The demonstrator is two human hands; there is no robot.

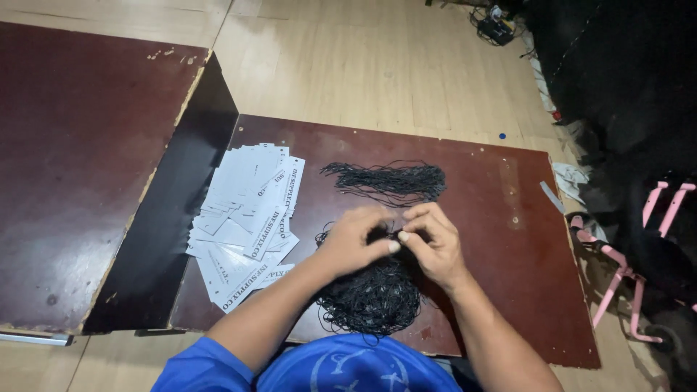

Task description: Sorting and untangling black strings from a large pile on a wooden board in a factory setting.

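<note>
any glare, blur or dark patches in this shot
Head view: soft glare sheens the left board; the right side sinks into near-black shadow; both hands and the white tags are sharp; the black string tangle loses detail.

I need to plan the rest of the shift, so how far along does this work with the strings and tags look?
Looks early. Done: one bundle of black strings lies straightened on the board. In hand: the left hand and right hand pinch strings above a tangled heap. Left: that heap is large, and the pile of white tags shows no strings attached.
</note>
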